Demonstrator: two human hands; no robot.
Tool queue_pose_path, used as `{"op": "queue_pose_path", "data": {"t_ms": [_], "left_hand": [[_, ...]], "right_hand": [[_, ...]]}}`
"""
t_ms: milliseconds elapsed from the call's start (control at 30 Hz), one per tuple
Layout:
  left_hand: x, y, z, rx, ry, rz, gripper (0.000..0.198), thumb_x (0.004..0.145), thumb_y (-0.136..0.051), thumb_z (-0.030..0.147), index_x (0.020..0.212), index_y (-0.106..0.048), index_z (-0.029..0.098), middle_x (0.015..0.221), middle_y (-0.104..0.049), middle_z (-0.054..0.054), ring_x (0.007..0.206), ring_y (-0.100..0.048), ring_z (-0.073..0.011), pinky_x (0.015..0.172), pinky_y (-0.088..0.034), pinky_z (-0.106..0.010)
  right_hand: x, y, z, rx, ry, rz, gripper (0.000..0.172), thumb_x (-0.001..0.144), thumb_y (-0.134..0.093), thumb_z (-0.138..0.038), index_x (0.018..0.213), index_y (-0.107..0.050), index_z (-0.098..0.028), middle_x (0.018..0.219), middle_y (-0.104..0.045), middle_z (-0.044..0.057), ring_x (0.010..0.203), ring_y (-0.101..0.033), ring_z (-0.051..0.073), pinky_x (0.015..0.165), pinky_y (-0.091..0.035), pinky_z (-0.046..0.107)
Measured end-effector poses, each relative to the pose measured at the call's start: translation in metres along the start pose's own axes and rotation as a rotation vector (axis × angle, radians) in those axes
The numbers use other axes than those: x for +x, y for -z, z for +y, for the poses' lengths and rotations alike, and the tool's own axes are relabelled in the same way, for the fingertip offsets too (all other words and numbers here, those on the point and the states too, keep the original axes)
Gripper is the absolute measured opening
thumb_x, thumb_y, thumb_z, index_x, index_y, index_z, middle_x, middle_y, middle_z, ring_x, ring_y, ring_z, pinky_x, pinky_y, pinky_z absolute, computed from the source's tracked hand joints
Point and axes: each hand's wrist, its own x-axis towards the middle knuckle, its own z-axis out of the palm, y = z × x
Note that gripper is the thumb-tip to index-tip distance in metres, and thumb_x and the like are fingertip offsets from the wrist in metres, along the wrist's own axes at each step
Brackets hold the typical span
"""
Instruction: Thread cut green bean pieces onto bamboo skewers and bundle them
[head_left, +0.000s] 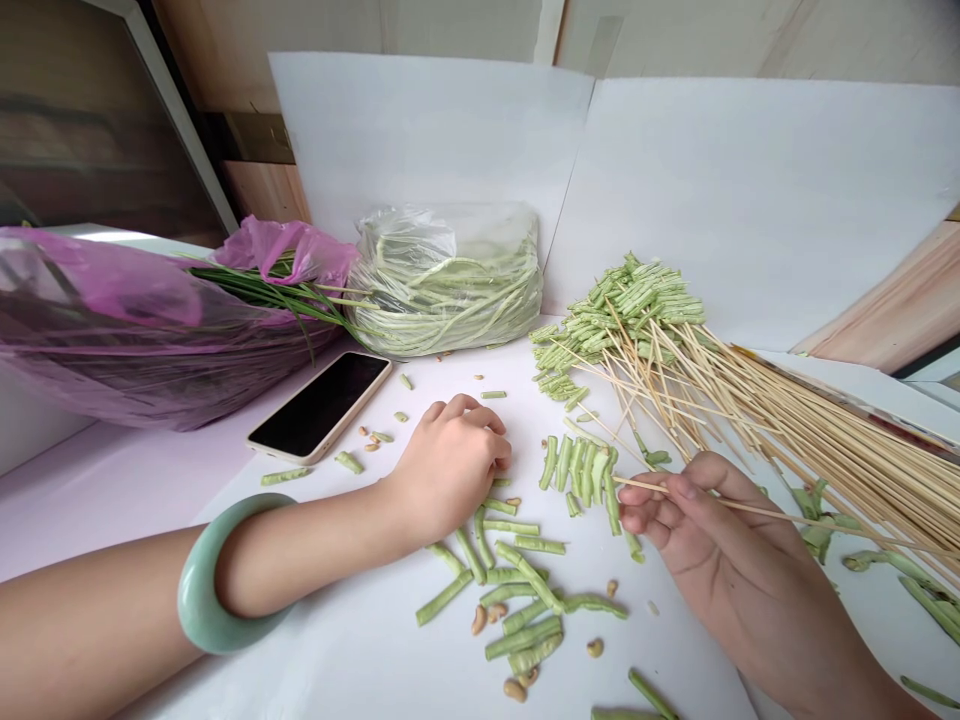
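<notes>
far left, a purple plastic bag (pixel 150 320) lies on the bench (pixel 337 640) with green stalks (pixel 262 290) poking out, then come a clear bag of long beans (pixel 446 290) and a phone (pixel 319 408), face up. my left grip (pixel 450 465), a green bangle (pixel 225 575) on the wrist, sits curled closed on the bench; i can't tell if my fingers hold anything. bean pieces (pixel 517 590) lie scattered just below and beside it, with loose seeds (pixel 514 689) among them. they look light and stiff but likely to snap, so i'd pinch one gently at its middle. my right grip (pixel 697 520) is closed on a thin skewer (pixel 757 512), pinched near its tip, which sits just beside a row of pieces (pixel 581 478). it looks light and springy, steadiest held close to the point. beyond lies a heap of loaded skewers (pixel 622 310).
</notes>
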Motion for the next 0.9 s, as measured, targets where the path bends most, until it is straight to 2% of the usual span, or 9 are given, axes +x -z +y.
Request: {"op": "queue_pose_path", "data": {"t_ms": [233,500,733,900], "left_hand": [[-0.001,-0.003,-0.001,-0.005,0.0,0.027,0.033,0.075,-0.046,0.0,0.078,-0.072,0.02,0.108,-0.07,-0.002,0.106,-0.055,-0.0271,0.087,-0.048,-0.045],[-0.002,-0.003,0.001,0.132,-0.051,0.051,0.033,0.077,-0.047,0.0,0.076,-0.074,0.021,0.114,-0.069,-0.001,0.113,-0.052,-0.0302,0.088,-0.046,-0.048],[-0.006,0.0,0.007,0.205,-0.076,-0.026,0.03,0.074,-0.05,-0.001,0.073,-0.073,0.017,0.121,-0.066,-0.004,0.122,-0.044,-0.0348,0.092,-0.042,-0.05],[-0.006,0.003,0.009,0.191,-0.052,-0.072,0.03,0.076,-0.049,-0.001,0.073,-0.072,0.017,0.121,-0.065,-0.004,0.123,-0.044,-0.0344,0.093,-0.041,-0.049]], "right_hand": [[-0.002,0.001,-0.003,-0.003,0.003,-0.003,0.026,0.076,-0.073,-0.037,0.064,-0.056,-0.021,0.075,-0.071,0.006,0.068,-0.065,0.014,0.063,-0.055,0.023],[-0.001,0.001,-0.001,-0.013,0.0,0.005,0.027,0.076,-0.073,-0.038,0.063,-0.056,-0.021,0.076,-0.071,0.006,0.068,-0.064,0.015,0.062,-0.054,0.023],[-0.002,0.0,-0.002,-0.009,0.009,0.01,0.027,0.074,-0.074,-0.038,0.062,-0.056,-0.022,0.074,-0.071,0.006,0.066,-0.063,0.015,0.059,-0.054,0.024],[-0.001,-0.002,-0.004,-0.006,0.006,0.016,0.027,0.073,-0.075,-0.038,0.061,-0.057,-0.022,0.071,-0.07,0.007,0.065,-0.062,0.017,0.057,-0.053,0.026]]}}
